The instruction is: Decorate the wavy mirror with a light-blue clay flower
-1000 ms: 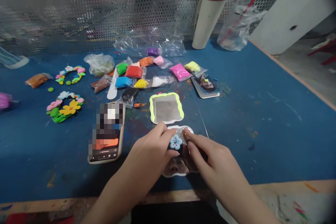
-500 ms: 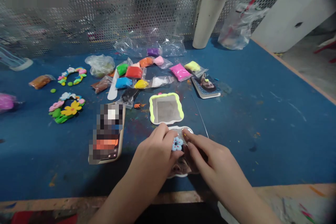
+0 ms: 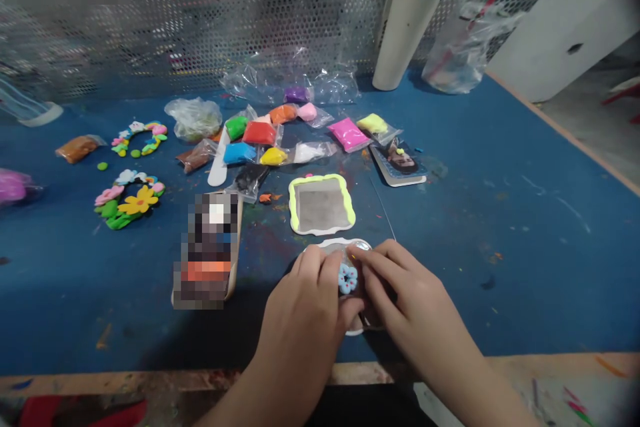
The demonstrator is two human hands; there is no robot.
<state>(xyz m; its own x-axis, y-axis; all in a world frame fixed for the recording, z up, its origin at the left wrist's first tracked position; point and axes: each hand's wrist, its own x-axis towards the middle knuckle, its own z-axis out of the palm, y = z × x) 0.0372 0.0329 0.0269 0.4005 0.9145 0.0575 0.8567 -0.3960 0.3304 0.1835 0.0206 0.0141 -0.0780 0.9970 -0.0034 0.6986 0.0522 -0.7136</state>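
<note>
A light blue clay flower (image 3: pixel 347 278) with small pink-red dots and a dark centre sits over a white-rimmed mirror (image 3: pixel 341 242). My left hand (image 3: pixel 307 300) is curled around the flower's left side, its index finger and thumb against it. From the other side, my right hand (image 3: pixel 413 287) bends over the mirror with its fingers drawn together. A tiny yellow bit shows at its index fingertip; what lies between those fingers is hidden. Both hands cover much of the mirror. Just beyond lies a second mirror (image 3: pixel 323 203) edged in yellow clay.
Several bags of coloured clay, such as a red one (image 3: pixel 260 133), lie further back. Two flower-decorated rings (image 3: pixel 137 201) and a phone (image 3: pixel 210 250) are on the left. A thin wire (image 3: pixel 384 210), a small booklet (image 3: pixel 403 167) and a tumbler (image 3: pixel 413 27) stand or lie to the right.
The view has shifted slightly. The blue flower is turned more face-up and shows more between my hands. My left hand has moved a little to the right, closer to my right hand.
</note>
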